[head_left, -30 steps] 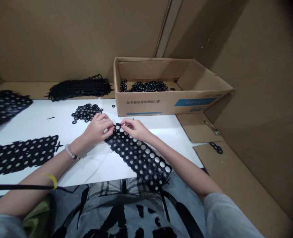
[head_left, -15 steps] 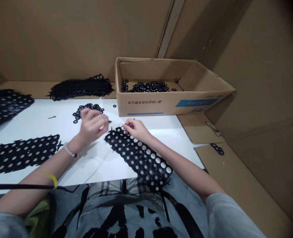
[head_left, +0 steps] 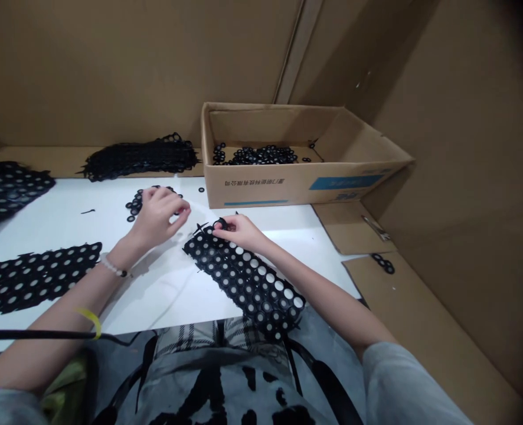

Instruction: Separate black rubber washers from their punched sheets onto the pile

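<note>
A black rubber-looking sheet of rings with pale round centres (head_left: 237, 277) lies slantwise before me, its near end over the table edge. Larger white discs line part of its right side. At the sheet's far end, my right hand (head_left: 242, 231) pinches a small black ring (head_left: 219, 224) between thumb and fingers. My left hand (head_left: 162, 213) hovers left of that end, thumb and forefinger brought together; whatever might be between them is too small to make out. Behind the left hand, partly covered, is a pile of loose black rings (head_left: 134, 206).
An open cardboard box (head_left: 252, 188) with many loose rings stands at the back. Left of it lies a stack of black sheets (head_left: 140, 158). Further ring sheets (head_left: 35, 277) occupy the left side. A few joined rings (head_left: 382, 263) rest on cardboard at right. A black cable (head_left: 35, 334) crosses lower left.
My left hand has turned and its fingers have come down toward the table, and the dark bit at its fingertips no longer shows. A black ring now shows in my right fingers.
</note>
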The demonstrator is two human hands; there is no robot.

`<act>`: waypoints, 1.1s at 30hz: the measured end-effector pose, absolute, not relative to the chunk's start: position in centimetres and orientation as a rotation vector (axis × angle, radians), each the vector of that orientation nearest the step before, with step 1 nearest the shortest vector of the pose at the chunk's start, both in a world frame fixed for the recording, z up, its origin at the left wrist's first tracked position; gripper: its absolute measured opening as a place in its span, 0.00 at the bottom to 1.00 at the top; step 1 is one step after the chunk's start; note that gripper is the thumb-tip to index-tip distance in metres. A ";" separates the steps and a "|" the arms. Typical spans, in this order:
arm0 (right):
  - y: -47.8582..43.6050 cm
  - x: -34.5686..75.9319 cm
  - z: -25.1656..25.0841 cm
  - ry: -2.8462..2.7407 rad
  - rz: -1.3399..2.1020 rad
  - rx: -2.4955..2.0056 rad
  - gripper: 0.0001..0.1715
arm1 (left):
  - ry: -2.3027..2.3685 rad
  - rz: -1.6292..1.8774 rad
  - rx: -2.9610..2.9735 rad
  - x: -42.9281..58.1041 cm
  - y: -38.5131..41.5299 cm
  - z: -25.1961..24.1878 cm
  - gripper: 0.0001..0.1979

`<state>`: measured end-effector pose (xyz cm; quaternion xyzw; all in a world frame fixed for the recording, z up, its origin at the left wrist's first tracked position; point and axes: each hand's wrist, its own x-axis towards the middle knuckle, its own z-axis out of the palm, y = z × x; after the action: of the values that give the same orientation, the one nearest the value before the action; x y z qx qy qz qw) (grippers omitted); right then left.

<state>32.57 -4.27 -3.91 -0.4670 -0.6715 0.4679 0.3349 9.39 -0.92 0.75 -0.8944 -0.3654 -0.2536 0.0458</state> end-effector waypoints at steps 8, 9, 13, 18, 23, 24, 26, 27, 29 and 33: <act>-5.0 32.1 -2.5 -1.781 1.370 -0.964 0.16 | -0.895 -0.547 -3.124 11.4 -3.1 0.7 0.17; -5.1 32.1 -2.4 -1.790 1.359 -0.962 0.16 | -0.898 -0.540 -3.149 11.4 -3.0 0.7 0.16; -5.2 32.1 -2.5 -1.813 1.285 -1.012 0.15 | -0.866 -0.507 -3.155 11.3 -2.8 0.8 0.12; -5.3 32.2 -2.6 -1.818 1.239 -1.068 0.15 | -0.921 -0.672 -3.001 11.2 -3.2 0.9 0.09; -5.3 32.0 -2.4 -1.801 1.249 -1.065 0.16 | -0.768 -0.684 -2.974 11.3 -3.4 0.9 0.15; -5.3 32.0 -2.3 -1.808 1.269 -1.044 0.16 | -0.751 -0.654 -2.988 11.3 -3.4 0.9 0.15; -5.3 32.0 -2.2 -1.824 1.303 -0.998 0.15 | -0.750 -0.605 -3.030 11.4 -3.4 0.8 0.16; -5.3 32.0 -2.1 -1.830 1.312 -0.981 0.15 | -0.755 -0.588 -3.056 11.5 -3.4 0.8 0.16; -5.4 32.0 -2.1 -1.840 1.297 -0.977 0.14 | -0.755 -0.563 -3.103 11.6 -3.4 0.8 0.15; -5.2 32.1 -2.6 -1.869 1.176 -1.079 0.15 | -0.712 -0.559 -3.095 11.6 -3.2 0.6 0.13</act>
<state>32.14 -5.16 -2.59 -0.4136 -0.7164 0.4510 0.3353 11.59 -3.22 0.63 -0.9590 -0.2205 -0.1733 -0.0413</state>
